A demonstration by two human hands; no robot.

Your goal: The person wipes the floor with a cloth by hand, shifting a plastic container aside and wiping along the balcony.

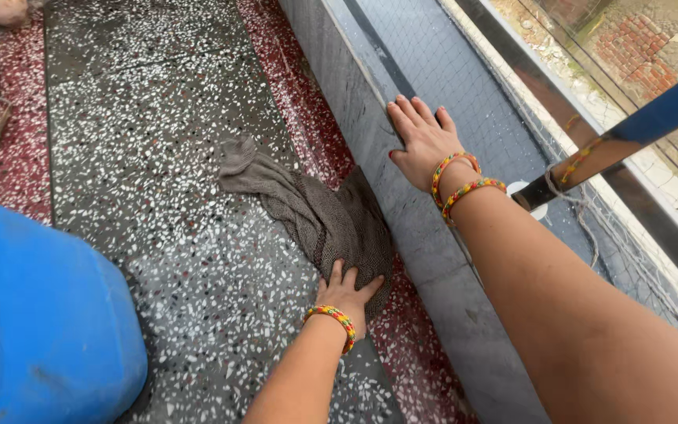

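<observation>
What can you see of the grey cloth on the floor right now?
The grey cloth is a brownish-grey knitted or woven rag, crumpled and stretched into a long diagonal strip. It lies on the speckled terrazzo floor, its lower end spread over the red border strip against the foot of the grey stone ledge. The left hand presses flat on its lower end; the upper end lies free, bunched into a fold. The right hand rests on the ledge, clear of it. Whether it is wet cannot be told.
</observation>
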